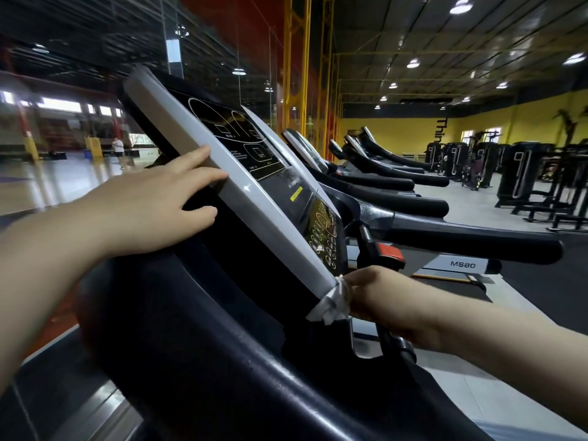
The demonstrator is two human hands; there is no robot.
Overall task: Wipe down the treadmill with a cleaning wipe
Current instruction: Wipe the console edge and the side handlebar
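A crumpled white cleaning wipe (331, 302) is pressed against the lower corner of a treadmill's grey-edged black console (254, 198), bunched in the curled fingers of the right hand (378, 297). The left hand (159, 198) rests flat on the console's upper left edge, fingers straight, holding nothing. A black padded handlebar (471, 240) extends right. Beyond it, a row of black treadmills (381, 173) recedes toward a yellow wall (509, 122).
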